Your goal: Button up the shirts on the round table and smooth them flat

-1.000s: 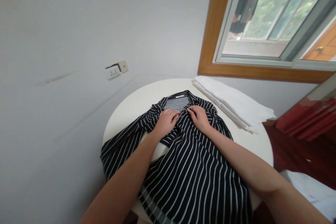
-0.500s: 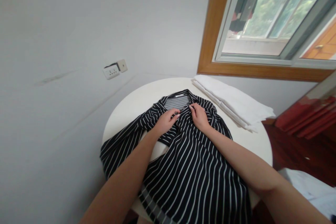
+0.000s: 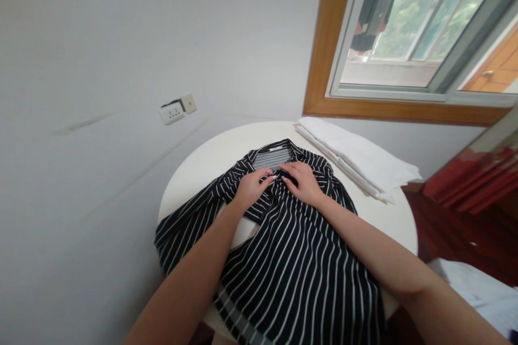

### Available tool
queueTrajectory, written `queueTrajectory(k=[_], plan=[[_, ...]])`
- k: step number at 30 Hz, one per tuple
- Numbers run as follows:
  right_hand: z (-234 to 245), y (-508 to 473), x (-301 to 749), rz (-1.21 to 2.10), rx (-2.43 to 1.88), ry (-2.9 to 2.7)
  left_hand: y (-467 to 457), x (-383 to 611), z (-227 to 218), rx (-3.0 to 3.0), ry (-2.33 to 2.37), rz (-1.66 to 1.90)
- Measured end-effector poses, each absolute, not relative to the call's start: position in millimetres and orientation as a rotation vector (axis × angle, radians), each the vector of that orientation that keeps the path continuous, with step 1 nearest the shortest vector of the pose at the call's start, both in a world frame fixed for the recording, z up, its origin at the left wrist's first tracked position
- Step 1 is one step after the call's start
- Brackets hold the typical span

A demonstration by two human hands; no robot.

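The lower part of the striped shirt hangs over the near edge of the round surface, and one sleeve falls over the edge on the left side; I judge that this hanging weight could drag the whole garment toward the person if the hands lift away from it, because the top looks smooth and gives little grip.

The shirt lies front up, with the collar at the far side; the left hand and the right hand both rest on it just below the collar, and their fingertips meet at the front opening. The left fingers are bent and the right ones lie flatter; whether they pinch the cloth or only press on it, I cannot tell. A pull to one side here could put the stripes crooked or crease the collar.

The folded white cloth lies just beside the right shoulder of the shirt; a wide move of the right arm could push it out of its fold.

A small white label sits inside the collar, too small to read; the wall socket shows no legible writing; I see no brand anywhere.
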State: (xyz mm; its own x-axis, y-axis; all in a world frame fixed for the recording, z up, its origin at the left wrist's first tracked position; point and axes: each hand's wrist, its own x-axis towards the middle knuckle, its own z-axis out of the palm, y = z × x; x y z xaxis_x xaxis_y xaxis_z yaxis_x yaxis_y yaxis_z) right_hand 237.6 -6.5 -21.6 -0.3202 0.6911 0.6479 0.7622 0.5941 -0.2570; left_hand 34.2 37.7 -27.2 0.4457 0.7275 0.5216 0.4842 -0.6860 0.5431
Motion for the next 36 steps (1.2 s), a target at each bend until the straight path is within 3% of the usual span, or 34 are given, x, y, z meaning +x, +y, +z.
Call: queueTrajectory(k=[5, 28, 31, 36], plan=[[-18.0, -12.9, 226.0, -0.176, -0.977, -2.241, 37.7, 41.1, -26.1, 2.262, 0.839, 1.048], [-30.5, -0.7, 226.4, 0.061, -0.971, -2.011, 34.7, 41.7, -18.1, 2.172, 0.808, 0.899], [-27.7, -0.9, 227.8, 0.055, -0.982, -1.958, 38.2, 42.0, -19.6, 2.146, 0.905, 0.994], [-23.2, 2.7, 239.8, -0.018, -1.082, -1.711, 47.1, 29.3, -15.3, 1.974, 1.366, 1.458]])
